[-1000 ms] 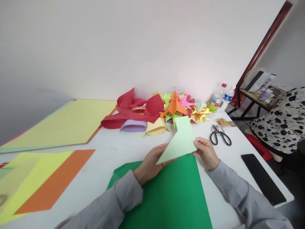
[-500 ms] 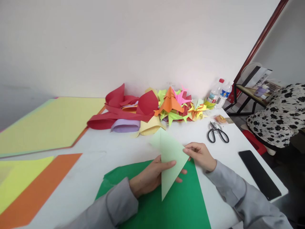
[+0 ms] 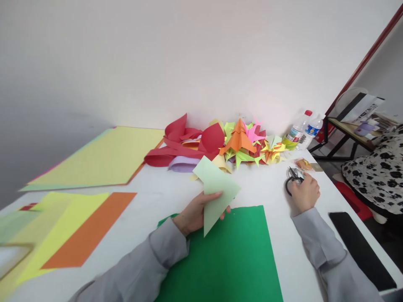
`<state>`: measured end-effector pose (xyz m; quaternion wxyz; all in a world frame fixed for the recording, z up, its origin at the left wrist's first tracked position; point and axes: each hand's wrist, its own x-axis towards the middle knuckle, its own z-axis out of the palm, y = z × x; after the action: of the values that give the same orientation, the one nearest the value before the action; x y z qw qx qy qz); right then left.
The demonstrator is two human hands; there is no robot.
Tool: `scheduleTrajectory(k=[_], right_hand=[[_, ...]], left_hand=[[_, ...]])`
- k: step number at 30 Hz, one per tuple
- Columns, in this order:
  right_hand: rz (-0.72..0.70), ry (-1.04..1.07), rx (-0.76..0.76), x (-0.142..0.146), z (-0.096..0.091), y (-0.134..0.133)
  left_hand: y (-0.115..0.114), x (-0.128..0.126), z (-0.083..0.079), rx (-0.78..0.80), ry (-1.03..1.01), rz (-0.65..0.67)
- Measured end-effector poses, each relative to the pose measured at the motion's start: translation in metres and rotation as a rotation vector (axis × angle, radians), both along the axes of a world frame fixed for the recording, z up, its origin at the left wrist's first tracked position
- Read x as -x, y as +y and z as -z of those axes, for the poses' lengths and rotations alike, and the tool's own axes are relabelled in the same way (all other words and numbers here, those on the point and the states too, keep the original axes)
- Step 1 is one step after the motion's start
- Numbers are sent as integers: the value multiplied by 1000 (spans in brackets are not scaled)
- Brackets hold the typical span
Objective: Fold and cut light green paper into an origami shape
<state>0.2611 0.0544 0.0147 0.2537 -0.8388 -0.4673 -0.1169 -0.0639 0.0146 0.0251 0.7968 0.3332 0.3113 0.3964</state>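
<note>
Your left hand [image 3: 195, 212] holds the pale green folded paper [image 3: 218, 181] over the big green paper sheet [image 3: 233, 256]; squeezing hard could bend it. Your right hand [image 3: 304, 192] is at the black-handled metal scissors [image 3: 294, 177], grip unclear; a loose hold could drop them.

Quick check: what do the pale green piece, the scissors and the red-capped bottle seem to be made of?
Pale green piece: probably paper or thin card, matte, with straight edges and no shine.
Scissors: dark blades, likely metal; black handle, perhaps plastic or coated, partly hidden by the right hand.
Red-capped bottle: likely clear plastic, see-through above its label.
</note>
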Motion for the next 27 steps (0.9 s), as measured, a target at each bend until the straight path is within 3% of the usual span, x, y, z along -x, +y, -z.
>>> scheduleTrajectory(k=[6, 11, 14, 16, 19, 21, 23, 25, 27], right_hand=[[-31, -24, 164, -8, -1, 0], [-50, 107, 263, -14, -7, 0], [-57, 219, 216, -20, -11, 3], [-75, 360, 103, -21, -16, 4], [-228, 766, -172, -10, -29, -3], [-517, 1262, -259, 4, -38, -14], [-812, 1745, -45, 22, -43, -28], [-929, 2090, 258, 39, -42, -42], [-1006, 2235, 469, 52, -34, -52]], left_hand=[[0, -1, -3, -27, 7, -29], [-7, 0, -10, 2, 28, -53], [-16, -4, -15, 62, 32, -53], [-20, -8, -16, 80, 36, -87], [-22, -13, -14, 122, -3, -165], [-19, -14, -11, 151, -34, -209], [-14, -13, -8, 161, -48, -254], [-9, -12, -7, 169, -85, -306], [-6, -11, -10, 186, -109, -337]])
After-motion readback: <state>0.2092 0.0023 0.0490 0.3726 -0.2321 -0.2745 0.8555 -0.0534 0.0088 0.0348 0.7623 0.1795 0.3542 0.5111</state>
